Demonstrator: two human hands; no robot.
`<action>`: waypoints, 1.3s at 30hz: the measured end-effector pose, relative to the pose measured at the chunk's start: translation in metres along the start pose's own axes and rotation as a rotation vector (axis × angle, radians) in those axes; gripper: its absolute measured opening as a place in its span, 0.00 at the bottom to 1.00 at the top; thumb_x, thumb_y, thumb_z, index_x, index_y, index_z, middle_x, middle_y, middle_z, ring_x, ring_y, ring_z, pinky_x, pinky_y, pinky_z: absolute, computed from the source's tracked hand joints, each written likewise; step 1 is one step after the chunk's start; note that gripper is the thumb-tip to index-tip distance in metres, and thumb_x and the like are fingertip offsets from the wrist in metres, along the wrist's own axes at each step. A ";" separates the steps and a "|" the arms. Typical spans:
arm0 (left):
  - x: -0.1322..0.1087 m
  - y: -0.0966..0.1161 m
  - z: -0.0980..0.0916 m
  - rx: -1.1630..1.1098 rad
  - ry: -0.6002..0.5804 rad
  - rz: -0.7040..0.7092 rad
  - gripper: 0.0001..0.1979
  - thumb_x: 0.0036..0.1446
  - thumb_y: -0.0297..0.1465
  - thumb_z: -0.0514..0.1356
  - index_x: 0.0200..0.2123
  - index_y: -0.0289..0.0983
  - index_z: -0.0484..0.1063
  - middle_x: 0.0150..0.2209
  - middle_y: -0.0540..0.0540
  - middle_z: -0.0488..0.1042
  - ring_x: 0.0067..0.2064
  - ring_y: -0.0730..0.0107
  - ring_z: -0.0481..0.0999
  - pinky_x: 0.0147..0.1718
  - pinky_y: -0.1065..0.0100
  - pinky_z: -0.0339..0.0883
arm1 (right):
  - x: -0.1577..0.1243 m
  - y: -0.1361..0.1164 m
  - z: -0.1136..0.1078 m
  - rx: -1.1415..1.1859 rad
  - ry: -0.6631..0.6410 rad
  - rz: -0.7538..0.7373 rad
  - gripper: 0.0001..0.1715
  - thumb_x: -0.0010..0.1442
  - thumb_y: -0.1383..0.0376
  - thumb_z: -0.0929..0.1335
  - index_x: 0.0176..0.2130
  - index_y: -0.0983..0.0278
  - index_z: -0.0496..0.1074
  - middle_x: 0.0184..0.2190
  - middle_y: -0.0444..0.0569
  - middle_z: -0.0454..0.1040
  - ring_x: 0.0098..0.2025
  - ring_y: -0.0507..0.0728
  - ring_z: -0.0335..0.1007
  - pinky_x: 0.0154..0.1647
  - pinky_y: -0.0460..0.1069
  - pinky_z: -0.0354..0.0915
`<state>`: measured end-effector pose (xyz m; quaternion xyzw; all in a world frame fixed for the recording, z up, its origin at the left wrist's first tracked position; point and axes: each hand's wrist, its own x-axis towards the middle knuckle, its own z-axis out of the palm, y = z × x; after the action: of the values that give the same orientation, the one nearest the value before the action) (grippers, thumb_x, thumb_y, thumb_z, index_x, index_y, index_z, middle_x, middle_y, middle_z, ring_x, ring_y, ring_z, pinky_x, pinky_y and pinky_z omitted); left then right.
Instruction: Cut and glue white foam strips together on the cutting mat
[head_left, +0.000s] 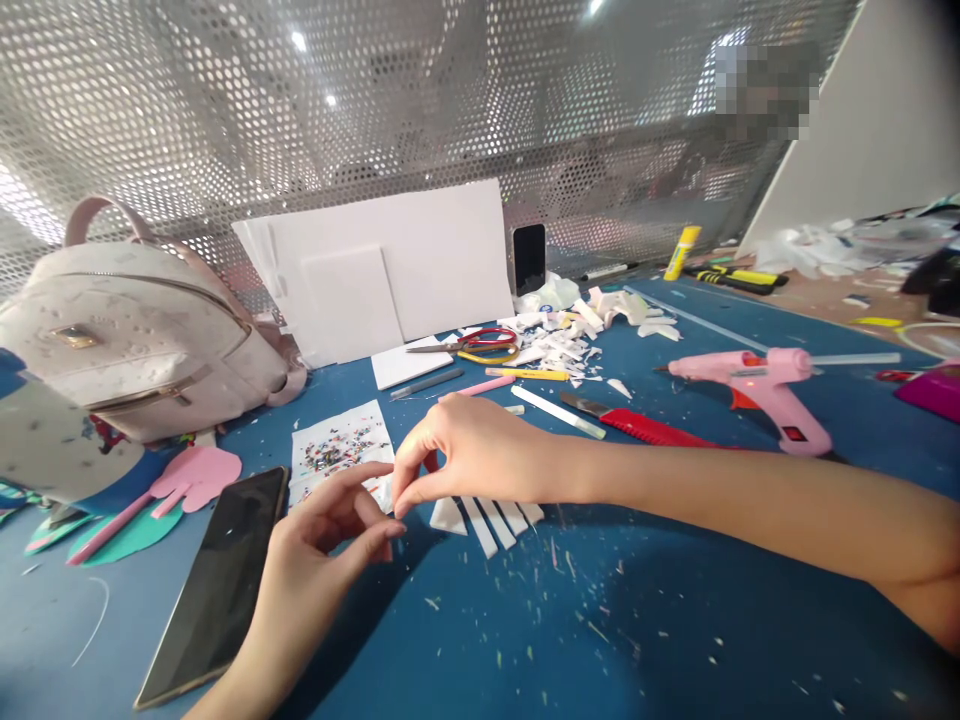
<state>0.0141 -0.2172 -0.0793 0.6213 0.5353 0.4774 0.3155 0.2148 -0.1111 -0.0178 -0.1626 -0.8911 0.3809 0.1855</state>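
Observation:
Above the blue table, my left hand (330, 545) and my right hand (469, 450) meet at the fingertips. The thumb and forefinger of my right hand are pinched together beside my left thumb. My left fingers are curled in toward the thumb. Anything between the fingers is too small or hidden to make out. Just behind them lies a white paper (307, 450) sprinkled with tiny multicoloured bits, partly covered by my hands. Several white foam strips (480, 527) lie beneath my right wrist. A black phone (221, 590) lies flat left of my left hand.
A pink glue gun (757, 380) and a red cutter knife (652, 425) lie right. Scissors (487, 346), pens and white scraps (555, 340) are behind the hands. White boards (442, 260) lean at the back, near a pale backpack (142, 330). A yellow glue stick (682, 252) stands far right.

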 end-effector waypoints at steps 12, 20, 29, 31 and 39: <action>0.003 -0.009 0.007 -0.007 -0.113 -0.150 0.11 0.57 0.40 0.69 0.29 0.39 0.82 0.20 0.50 0.75 0.23 0.76 0.72 0.23 0.76 0.64 | 0.001 0.002 -0.001 -0.158 0.033 -0.099 0.05 0.61 0.65 0.74 0.33 0.62 0.82 0.32 0.42 0.80 0.36 0.52 0.72 0.35 0.49 0.58; 0.003 -0.009 0.004 -0.003 -0.078 -0.077 0.07 0.58 0.36 0.68 0.31 0.41 0.83 0.23 0.51 0.76 0.24 0.76 0.73 0.25 0.77 0.67 | 0.001 0.002 -0.013 -0.363 0.025 -0.030 0.04 0.60 0.66 0.75 0.32 0.61 0.83 0.30 0.41 0.79 0.34 0.52 0.69 0.31 0.51 0.53; 0.004 -0.004 0.003 0.046 -0.015 -0.010 0.07 0.57 0.36 0.68 0.29 0.41 0.82 0.24 0.51 0.76 0.26 0.76 0.73 0.26 0.78 0.68 | 0.005 0.015 -0.021 -0.511 0.053 0.023 0.06 0.60 0.68 0.74 0.30 0.61 0.82 0.31 0.44 0.79 0.36 0.55 0.70 0.31 0.51 0.48; 0.003 -0.003 0.003 0.058 0.004 0.000 0.07 0.57 0.36 0.68 0.28 0.41 0.82 0.25 0.51 0.76 0.25 0.77 0.72 0.26 0.78 0.68 | 0.005 0.016 -0.019 -0.517 0.043 0.018 0.07 0.61 0.69 0.74 0.30 0.62 0.82 0.31 0.45 0.79 0.37 0.56 0.69 0.31 0.52 0.47; 0.002 -0.004 0.002 0.092 0.046 0.005 0.09 0.57 0.36 0.68 0.27 0.41 0.81 0.24 0.52 0.76 0.25 0.77 0.70 0.27 0.78 0.69 | 0.003 0.004 -0.009 -0.320 -0.096 -0.054 0.09 0.66 0.62 0.72 0.37 0.60 0.84 0.32 0.43 0.82 0.36 0.53 0.71 0.34 0.50 0.55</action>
<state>0.0146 -0.2145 -0.0832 0.6252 0.5622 0.4674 0.2730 0.2168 -0.1015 -0.0147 -0.1476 -0.9523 0.2363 0.1245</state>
